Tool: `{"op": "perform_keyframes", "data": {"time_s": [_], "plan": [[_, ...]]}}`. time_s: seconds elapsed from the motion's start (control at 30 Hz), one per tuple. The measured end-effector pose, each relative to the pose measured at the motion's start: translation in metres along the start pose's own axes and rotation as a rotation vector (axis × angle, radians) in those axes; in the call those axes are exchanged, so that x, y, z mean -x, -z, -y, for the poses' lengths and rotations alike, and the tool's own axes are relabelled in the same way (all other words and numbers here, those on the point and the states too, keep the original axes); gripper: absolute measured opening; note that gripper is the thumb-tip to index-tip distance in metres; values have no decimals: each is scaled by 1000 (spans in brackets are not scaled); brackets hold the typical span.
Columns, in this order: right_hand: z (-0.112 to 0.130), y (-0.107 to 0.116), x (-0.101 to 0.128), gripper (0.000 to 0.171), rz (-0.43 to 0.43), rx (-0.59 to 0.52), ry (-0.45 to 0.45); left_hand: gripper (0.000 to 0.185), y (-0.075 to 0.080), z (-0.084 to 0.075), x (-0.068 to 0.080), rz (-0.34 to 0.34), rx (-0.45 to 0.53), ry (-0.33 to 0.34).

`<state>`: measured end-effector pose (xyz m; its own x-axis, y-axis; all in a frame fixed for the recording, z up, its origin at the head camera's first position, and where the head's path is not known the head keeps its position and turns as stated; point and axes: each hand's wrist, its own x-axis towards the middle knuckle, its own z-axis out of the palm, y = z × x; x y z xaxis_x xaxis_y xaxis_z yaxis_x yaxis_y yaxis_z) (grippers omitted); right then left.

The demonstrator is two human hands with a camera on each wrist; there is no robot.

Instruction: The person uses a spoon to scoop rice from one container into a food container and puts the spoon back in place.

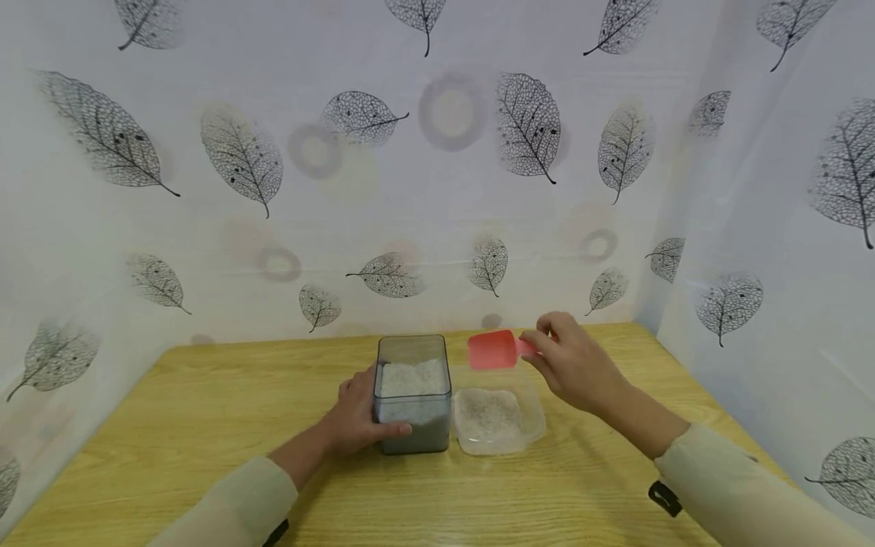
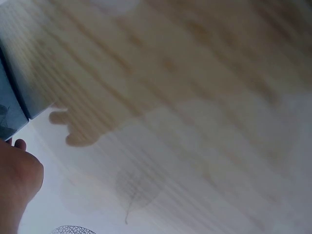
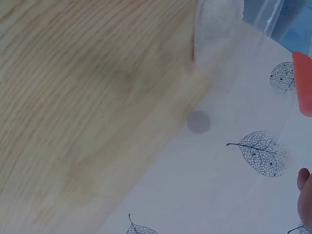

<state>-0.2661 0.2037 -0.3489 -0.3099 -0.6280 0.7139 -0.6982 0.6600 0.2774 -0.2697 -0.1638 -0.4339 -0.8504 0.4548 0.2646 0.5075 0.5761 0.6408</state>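
A tall grey see-through container (image 1: 413,393) part-filled with white grains stands on the wooden table (image 1: 205,425). My left hand (image 1: 360,417) grips its left side, thumb across the front. Right beside it sits a low clear tub (image 1: 499,418) with a layer of the same grains. My right hand (image 1: 573,360) pinches the handle of a red scoop (image 1: 494,349), held in the air above the tub's far edge. In the right wrist view the red scoop (image 3: 303,83) shows at the right edge, with the clear tub (image 3: 217,24) at the top. The left wrist view shows only the grey container's corner (image 2: 12,105).
White sheets printed with grey leaves (image 1: 526,125) close in the table at the back and on both sides. Bare wooden tabletop lies to the left of the containers and in front of them.
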Motion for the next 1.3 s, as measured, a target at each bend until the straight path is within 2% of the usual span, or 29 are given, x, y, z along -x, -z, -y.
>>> {"op": "perform_keyframes", "data": {"time_s": [0.17,0.37,0.47,0.67,1.03,1.3], "plan": [[5,0,-18,48,-32,-33,-39,103,0,0,-1,-8,-4,-1],[16,-1,-42,50,-21,-53,-16,99,-1,0,-1,-12,-2,11],[20,0,-57,46,31,-85,10,97,-1,0,-1,-15,-6,8],[32,2,-83,17,199,-148,54,92,1,-3,-1,-19,6,6],[52,-1,-103,12,378,-48,96,91,0,-2,-3,3,-6,23],[68,-7,-108,15,459,37,189,91,0,-1,-2,6,-11,29]]}}
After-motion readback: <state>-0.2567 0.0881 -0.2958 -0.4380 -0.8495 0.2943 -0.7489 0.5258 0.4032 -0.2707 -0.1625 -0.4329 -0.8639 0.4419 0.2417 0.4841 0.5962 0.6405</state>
